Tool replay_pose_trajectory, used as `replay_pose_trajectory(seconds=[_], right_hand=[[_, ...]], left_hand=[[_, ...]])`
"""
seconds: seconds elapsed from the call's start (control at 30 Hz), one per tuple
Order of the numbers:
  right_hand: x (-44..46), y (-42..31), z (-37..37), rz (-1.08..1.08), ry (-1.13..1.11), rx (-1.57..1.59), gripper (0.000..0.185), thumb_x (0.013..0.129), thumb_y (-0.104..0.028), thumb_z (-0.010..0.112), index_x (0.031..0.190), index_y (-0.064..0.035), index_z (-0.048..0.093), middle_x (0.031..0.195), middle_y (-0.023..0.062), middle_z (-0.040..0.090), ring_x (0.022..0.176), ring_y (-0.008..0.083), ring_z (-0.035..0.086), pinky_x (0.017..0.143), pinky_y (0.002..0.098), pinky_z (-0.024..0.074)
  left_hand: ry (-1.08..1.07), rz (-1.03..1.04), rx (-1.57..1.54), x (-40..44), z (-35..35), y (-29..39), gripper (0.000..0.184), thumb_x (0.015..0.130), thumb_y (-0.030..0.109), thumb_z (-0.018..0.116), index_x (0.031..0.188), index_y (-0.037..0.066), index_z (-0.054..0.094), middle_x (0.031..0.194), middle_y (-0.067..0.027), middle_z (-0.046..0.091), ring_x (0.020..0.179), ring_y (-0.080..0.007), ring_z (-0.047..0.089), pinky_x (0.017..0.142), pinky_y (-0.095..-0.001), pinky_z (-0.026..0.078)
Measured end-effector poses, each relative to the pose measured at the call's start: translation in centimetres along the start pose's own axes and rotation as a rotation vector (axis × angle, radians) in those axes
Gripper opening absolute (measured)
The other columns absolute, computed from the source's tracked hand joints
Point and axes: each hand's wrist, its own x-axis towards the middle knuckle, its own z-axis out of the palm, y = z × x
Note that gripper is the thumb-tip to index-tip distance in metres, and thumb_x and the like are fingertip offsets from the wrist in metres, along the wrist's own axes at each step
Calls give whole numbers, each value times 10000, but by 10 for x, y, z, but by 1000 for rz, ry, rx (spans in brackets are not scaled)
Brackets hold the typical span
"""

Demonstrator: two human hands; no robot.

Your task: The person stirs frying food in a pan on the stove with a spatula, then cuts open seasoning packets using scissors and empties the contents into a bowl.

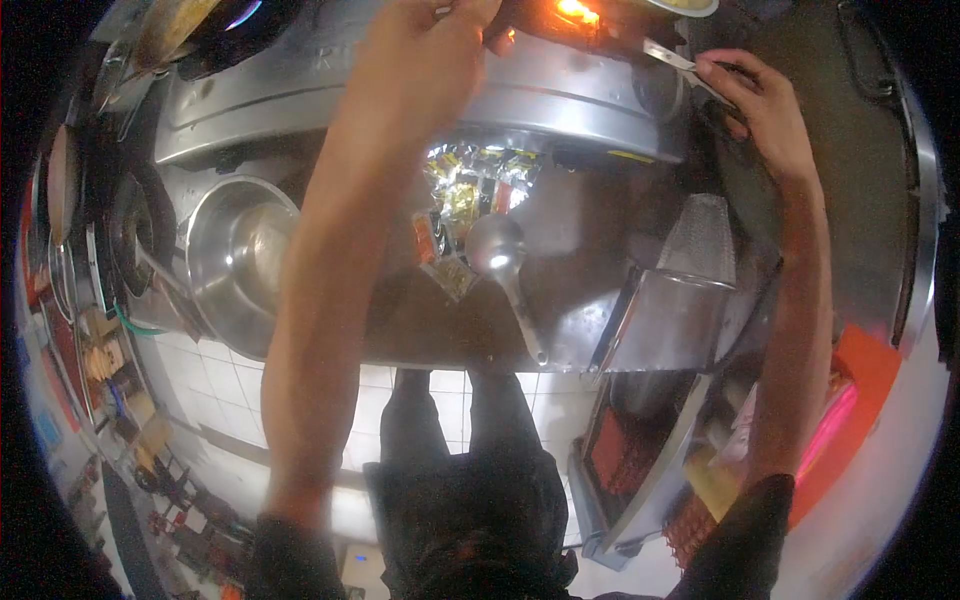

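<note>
My left hand (435, 60) reaches up to the stove's far side at the top of the view. Its fingers are curled closed and partly cut off by the frame edge, so what they hold cannot be made out. Orange flame (575, 12) glows just right of it. On the right, my right hand (755, 100) is closed around a metal handle (670, 55), which slants up toward the flame. Near that handle's far end is a pale-rimmed bowl or pan (690, 8), cut off by the top edge, with yellowish contents.
The stove's steel front (400, 115) spans the upper area. Below it on the steel counter lie a ladle (497, 245), foil packets (475, 185) and a small sachet (448, 278). A steel pot (235, 240) stands left, a mesh strainer (700, 240) right. An orange box (865, 380) is lower right.
</note>
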Motion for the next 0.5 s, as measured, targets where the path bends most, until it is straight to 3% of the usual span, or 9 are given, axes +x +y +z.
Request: replay_pose_trajectory(seconds=[0.13, 0.2, 0.23, 0.3, 0.33, 0.4, 0.43, 0.5], right_hand=[[-47, -12, 9, -50, 167, -90, 235, 893, -244, 683, 1050, -70, 689, 735, -30, 607, 524, 3, 393, 436, 192, 263], [-68, -25, 27, 42, 327, -279, 232, 893, -228, 685, 1046, -53, 682, 722, -2, 607, 579, 46, 477, 487, 221, 366], [-74, -28, 36, 44, 325, -276, 232, 893, -228, 685, 1046, -53, 682, 722, -2, 607, 579, 46, 477, 487, 221, 366], [-88, -31, 46, -190, 386, -349, 206, 894, -190, 675, 1041, -46, 675, 737, 55, 622, 678, 129, 580, 615, 276, 464], [-91, -34, 52, -184, 385, -351, 206, 894, -190, 675, 1041, -46, 675, 737, 55, 622, 678, 129, 580, 615, 276, 464], [-95, -42, 62, -329, 368, -468, 186, 895, -164, 654, 1035, -43, 665, 840, 138, 645, 794, 259, 648, 762, 325, 497], [-92, -45, 67, -344, 334, -613, 171, 901, -113, 608, 1059, -52, 633, 942, 189, 628, 809, 356, 649, 714, 382, 517], [-81, -46, 73, -411, 304, -673, 179, 901, -99, 590, 1073, -53, 609, 947, 191, 621, 821, 376, 642, 692, 416, 518]], left_hand=[[2, 25, -23, 6, -3, -1, 366, 1007, 271, 480, 752, 35, 597, 571, 46, 442, 471, -45, 357, 437, -213, 260], [4, 41, -11, 8, -6, -4, 371, 1007, 274, 479, 750, 34, 596, 571, 45, 441, 468, -45, 353, 433, -213, 255], [-3, 35, 3, 9, -8, -5, 372, 1007, 277, 481, 755, 31, 600, 574, 43, 446, 469, -46, 357, 434, -212, 256], [-14, 37, 20, 5, -3, -6, 373, 1007, 280, 483, 759, 28, 603, 576, 42, 451, 469, -47, 360, 435, -212, 257], [-4, 60, -9, 7, -2, -8, 366, 1005, 275, 483, 769, 24, 609, 579, 40, 459, 468, -49, 361, 433, -216, 260], [11, 83, -40, 7, -2, -9, 360, 1004, 269, 484, 779, 20, 614, 583, 38, 467, 466, -50, 362, 432, -221, 263], [1, 100, 3, 7, -3, -5, 350, 1001, 261, 486, 786, 17, 619, 589, 33, 477, 476, -52, 370, 443, -222, 275], [-7, 109, 43, 6, -3, -1, 341, 997, 253, 488, 794, 15, 623, 596, 28, 487, 487, -53, 378, 454, -222, 286]])
